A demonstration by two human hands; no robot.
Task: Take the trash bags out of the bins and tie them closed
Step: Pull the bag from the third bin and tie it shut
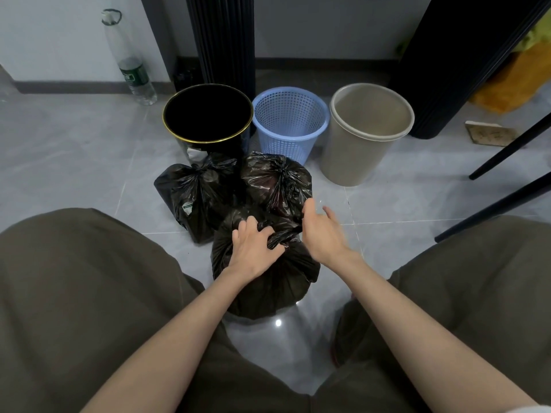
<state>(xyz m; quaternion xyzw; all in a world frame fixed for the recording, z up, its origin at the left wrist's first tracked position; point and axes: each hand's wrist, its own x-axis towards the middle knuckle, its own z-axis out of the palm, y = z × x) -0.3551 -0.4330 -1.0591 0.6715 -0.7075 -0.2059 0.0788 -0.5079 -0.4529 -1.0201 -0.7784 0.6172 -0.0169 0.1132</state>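
Three black trash bags lie on the floor in front of three bins. The nearest bag (265, 281) sits between my knees. My left hand (252, 248) rests on its top, fingers curled around the twisted neck. My right hand (320, 231) hovers just right of the neck with fingers spread and relaxed, holding nothing. Behind it lie a knotted bag (195, 195) on the left and another knotted bag (277, 180) on the right. The black bin with a gold rim (207, 114), the blue mesh basket (290, 114) and the beige bin (369, 132) stand without liners.
A clear plastic bottle (131, 64) leans against the wall at the back left. Black chair legs (507, 180) cross the right side. A dark ribbed column (223, 40) stands behind the bins and another at the right. My knees fill the lower corners.
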